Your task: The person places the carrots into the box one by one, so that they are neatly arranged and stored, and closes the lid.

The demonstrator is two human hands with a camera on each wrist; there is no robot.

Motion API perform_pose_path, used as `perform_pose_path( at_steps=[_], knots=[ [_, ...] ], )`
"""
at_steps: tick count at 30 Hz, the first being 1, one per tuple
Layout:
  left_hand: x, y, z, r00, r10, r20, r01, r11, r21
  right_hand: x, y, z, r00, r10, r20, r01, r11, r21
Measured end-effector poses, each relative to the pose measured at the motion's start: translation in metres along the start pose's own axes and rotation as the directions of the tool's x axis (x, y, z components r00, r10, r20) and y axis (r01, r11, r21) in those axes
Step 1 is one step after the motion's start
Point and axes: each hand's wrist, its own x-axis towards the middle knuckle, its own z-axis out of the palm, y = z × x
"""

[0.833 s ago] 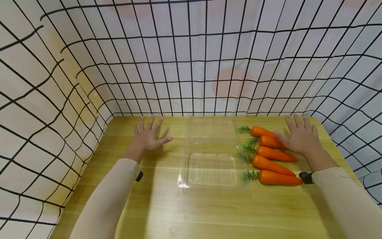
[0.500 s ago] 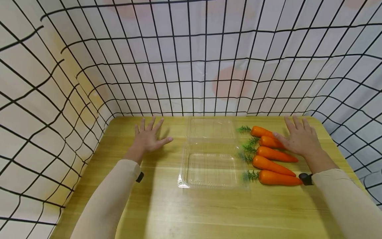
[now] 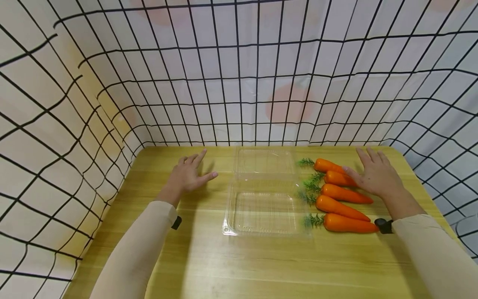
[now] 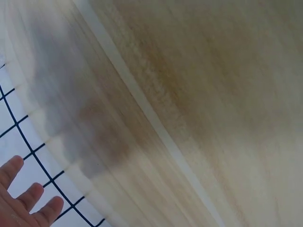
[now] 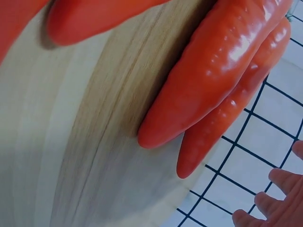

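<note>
Black wire grid (image 3: 257, 77) surrounds my wooden table (image 3: 239, 265); my left hand (image 3: 188, 172) and right hand (image 3: 377, 176) are released, fingers loosely extended, carrots (image 3: 345, 193) near the right one, beside a clear container (image 3: 267, 211)

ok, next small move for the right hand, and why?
I'd probably lower the right hand and curl its fingers round the second carrot from the back. The hand holds nothing, and in the head view it already overlaps that carrot's tip. The clear container lies open and empty next to the row, so it looks ready to take one.
</note>
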Motion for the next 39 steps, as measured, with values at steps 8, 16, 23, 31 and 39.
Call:
perform_pose_path(
  at_steps=[8,16,23,31,39],
  knots=[
    [-0.001,0.001,-0.001,1.0,0.012,-0.003,-0.013,0.999,-0.053,0.0,-0.004,-0.004,1.0,0.009,0.011,-0.01,0.999,0.049],
    [-0.003,0.008,0.002,0.999,0.034,0.01,-0.032,0.986,-0.162,0.0,-0.012,-0.008,0.999,0.013,0.029,-0.017,0.989,0.149],
    [-0.007,0.016,0.009,1.0,0.015,-0.009,-0.016,0.967,-0.253,-0.003,-0.018,-0.012,0.997,0.012,0.07,-0.029,0.971,0.238],
    [-0.011,0.026,0.009,0.999,0.015,-0.031,-0.024,0.947,-0.321,-0.009,-0.021,-0.01,0.997,0.007,0.079,-0.03,0.958,0.287],
    [-0.011,0.036,0.009,0.998,0.035,-0.051,-0.053,0.909,-0.414,-0.019,-0.029,-0.012,0.999,-0.008,0.034,-0.004,0.94,0.34]
  ],
)
